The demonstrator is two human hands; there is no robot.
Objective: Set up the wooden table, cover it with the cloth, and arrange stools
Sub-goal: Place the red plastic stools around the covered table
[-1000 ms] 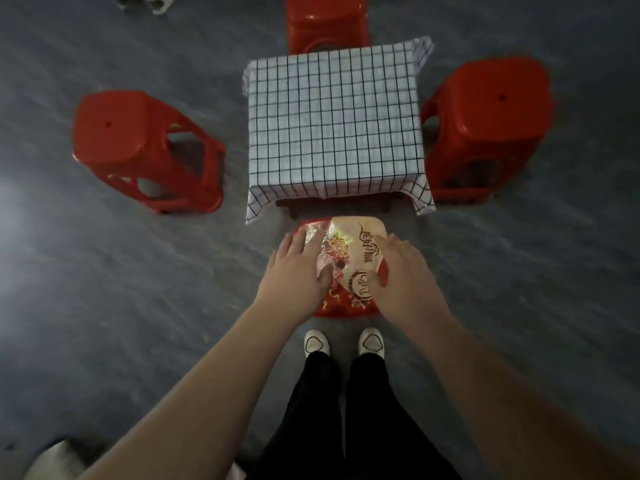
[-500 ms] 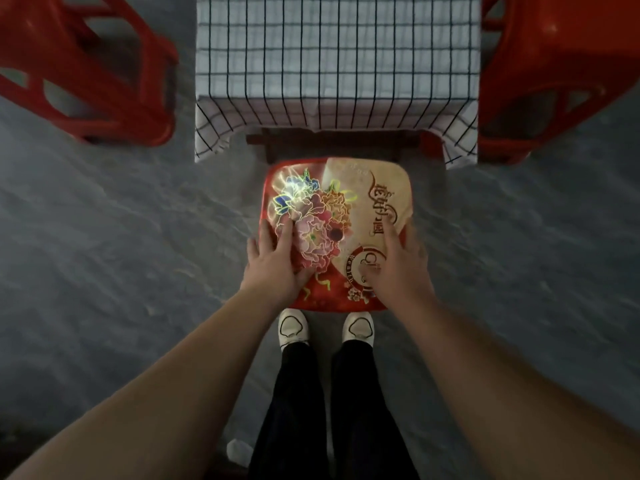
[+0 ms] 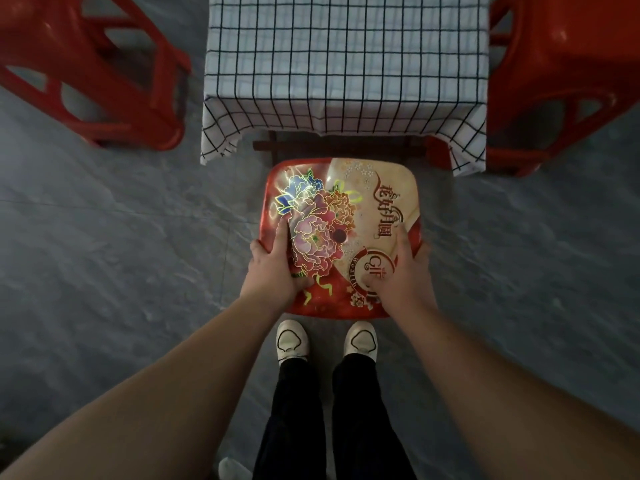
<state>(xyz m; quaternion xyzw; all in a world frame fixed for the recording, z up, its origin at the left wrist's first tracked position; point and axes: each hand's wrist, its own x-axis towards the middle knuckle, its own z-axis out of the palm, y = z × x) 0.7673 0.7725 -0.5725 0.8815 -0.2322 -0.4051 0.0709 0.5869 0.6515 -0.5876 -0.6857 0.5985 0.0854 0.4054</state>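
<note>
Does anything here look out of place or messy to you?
Nothing is spilled or broken. The only oddity is a mismatch: the flowered stool, gripped at its edges by the left hand and right hand, has a printed seat, while the left red stool and right red stool are plain. The cloth lies flat.

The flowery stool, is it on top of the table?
No, the flowery stool is down in front of the cloth-covered table, by the shoes.

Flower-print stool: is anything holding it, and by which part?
Yes. The left hand and right hand grip the flower-print stool by its seat's left and right edges, toward the near end.
</note>
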